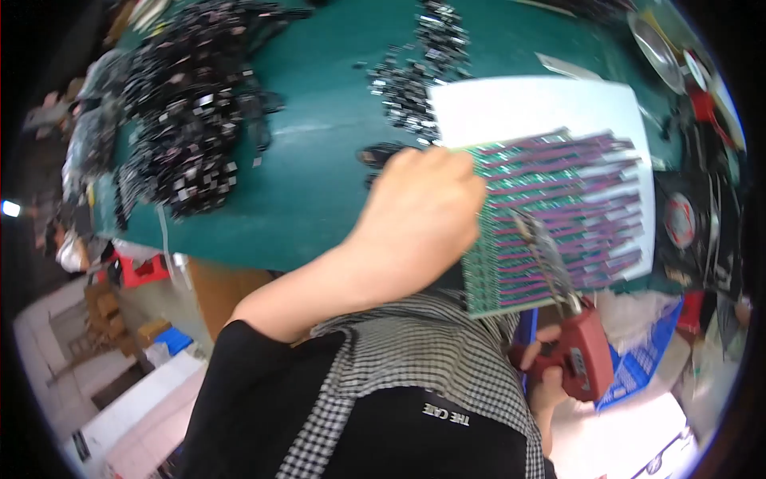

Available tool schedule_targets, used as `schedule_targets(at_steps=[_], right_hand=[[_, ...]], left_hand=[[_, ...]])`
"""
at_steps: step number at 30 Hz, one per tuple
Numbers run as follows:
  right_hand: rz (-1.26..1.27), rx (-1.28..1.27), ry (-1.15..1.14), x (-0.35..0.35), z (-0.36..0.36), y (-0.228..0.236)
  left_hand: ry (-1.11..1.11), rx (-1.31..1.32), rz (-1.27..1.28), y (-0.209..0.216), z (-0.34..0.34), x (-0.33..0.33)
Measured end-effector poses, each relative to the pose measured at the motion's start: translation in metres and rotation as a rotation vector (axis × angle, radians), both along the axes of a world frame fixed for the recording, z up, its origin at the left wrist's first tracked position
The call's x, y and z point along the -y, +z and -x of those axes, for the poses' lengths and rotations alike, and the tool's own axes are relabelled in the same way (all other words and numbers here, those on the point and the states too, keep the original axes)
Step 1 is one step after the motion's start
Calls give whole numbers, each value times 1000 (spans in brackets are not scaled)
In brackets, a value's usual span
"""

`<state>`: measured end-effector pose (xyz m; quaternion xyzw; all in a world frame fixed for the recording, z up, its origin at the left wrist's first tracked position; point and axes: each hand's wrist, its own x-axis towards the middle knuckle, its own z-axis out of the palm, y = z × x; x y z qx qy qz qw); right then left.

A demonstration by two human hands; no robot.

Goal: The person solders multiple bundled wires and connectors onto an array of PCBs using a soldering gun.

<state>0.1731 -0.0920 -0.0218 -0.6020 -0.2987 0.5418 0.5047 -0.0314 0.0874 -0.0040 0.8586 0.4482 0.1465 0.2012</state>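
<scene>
A green circuit-board panel (pixel 487 279) with rows of purple-looking wires or strips lies at the front of the table, partly over a white sheet (pixel 542 104). At the panel's left edge is my left hand (pixel 423 211), back up and fingers curled closed; what they hold, if anything, is hidden. My right hand (pixel 550 383) is wrapped round the handle of a red gun-shaped tool (pixel 586 351), low at the panel's near right. Its long metal nose (pixel 546 251) reaches over the panel, blurred by motion. I cannot tell whether the tip touches the board.
Heaps of small black parts with shiny ends (pixel 179 120) cover the left of the green table (pixel 319 104). Smaller piles (pixel 407 100) lie at the back middle. A black box-like thing (pixel 690 227) stands at the right. Below the right edge is a blue basket (pixel 642 359).
</scene>
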Motion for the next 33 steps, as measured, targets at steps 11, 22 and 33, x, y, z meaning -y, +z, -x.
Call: schedule_targets(at_steps=[11, 22, 33], right_hand=[[-90, 36, -97, 0, -2, -10], [-102, 41, -59, -3, 6, -5], [-90, 7, -55, -1, 8, 0]], left_hand=[[649, -359, -339, -7, 135, -15], [560, -96, 158, -18, 155, -9], [168, -440, -155, -7, 170, -18]])
